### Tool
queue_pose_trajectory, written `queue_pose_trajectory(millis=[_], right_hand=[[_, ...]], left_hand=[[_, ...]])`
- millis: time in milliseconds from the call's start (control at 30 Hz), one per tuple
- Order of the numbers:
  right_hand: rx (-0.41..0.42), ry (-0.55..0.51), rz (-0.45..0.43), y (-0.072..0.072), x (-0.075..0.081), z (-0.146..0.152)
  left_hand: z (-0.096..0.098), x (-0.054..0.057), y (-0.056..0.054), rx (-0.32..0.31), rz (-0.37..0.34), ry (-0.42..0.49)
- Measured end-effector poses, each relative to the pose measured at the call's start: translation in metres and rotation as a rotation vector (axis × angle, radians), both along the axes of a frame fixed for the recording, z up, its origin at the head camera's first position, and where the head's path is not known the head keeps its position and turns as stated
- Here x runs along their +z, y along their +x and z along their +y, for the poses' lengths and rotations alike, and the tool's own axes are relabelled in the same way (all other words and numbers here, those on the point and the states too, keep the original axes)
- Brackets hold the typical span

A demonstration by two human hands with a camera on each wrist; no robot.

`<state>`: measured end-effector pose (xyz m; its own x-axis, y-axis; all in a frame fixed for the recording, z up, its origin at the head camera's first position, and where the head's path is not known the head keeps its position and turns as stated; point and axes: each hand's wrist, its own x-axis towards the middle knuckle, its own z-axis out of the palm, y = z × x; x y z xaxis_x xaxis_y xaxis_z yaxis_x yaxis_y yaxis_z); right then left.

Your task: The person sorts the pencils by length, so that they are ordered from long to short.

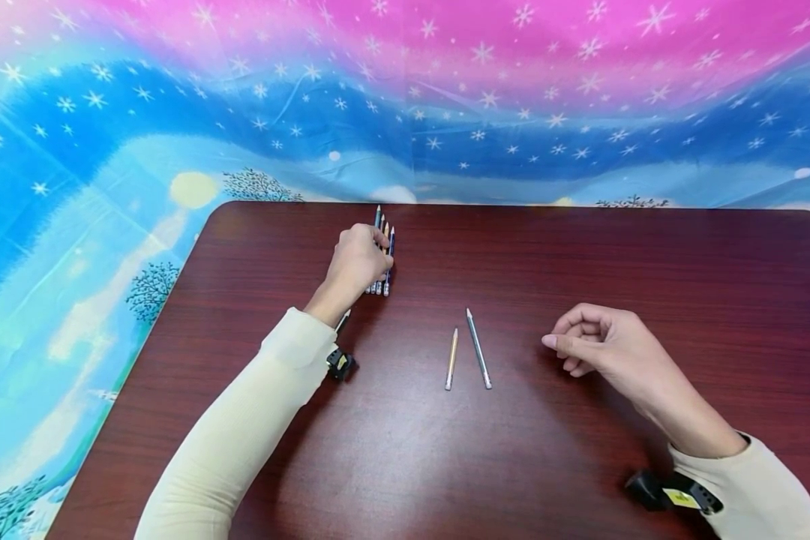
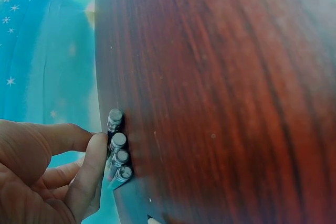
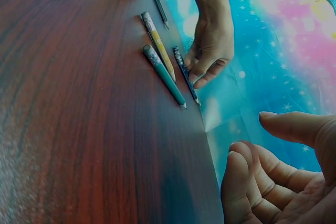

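Observation:
Toward the back edge of the table, my left hand [image 1: 359, 259] bends over a side-by-side row of several pencils, partly hiding them. Its thumb and index finger pinch at the dark blue pencil [image 1: 391, 241] on the row's right side. In the left wrist view, the eraser ends [image 2: 121, 157] of the row face the camera, right by the fingertips. My right hand [image 1: 601, 341] is off to the right with loosely bent fingers and nothing in them. Nearest to it lie a green pencil [image 1: 478, 349] and a shorter yellow pencil [image 1: 452, 360].
Another dark pencil [image 1: 343, 320] lies beneath the left wrist, mostly covered by the sleeve in the head view. The dark red wooden table [image 1: 405, 465] ends at the back against a snowflake-patterned cloth [image 1: 445, 97].

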<state>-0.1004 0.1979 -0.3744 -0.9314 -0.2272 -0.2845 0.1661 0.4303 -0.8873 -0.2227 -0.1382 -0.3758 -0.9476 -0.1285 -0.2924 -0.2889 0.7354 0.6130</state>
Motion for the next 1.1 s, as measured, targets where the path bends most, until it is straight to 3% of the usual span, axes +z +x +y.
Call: queue_pose_trajectory(millis=[733,933,1100], right_hand=[[0.004,0.012,0.011,-0.001,0.0,0.0],[0.002,0.011,0.007,-0.001,0.0,0.0],[-0.002,0.016,0.012,-0.001,-0.001,0.002]], left_hand=[[-0.002,0.002,0.001,-0.012,0.016,-0.008],[-0.007,0.005,0.007,-0.035,0.047,-0.016],[-0.016,0.007,0.018,-0.063,0.053,0.021]])
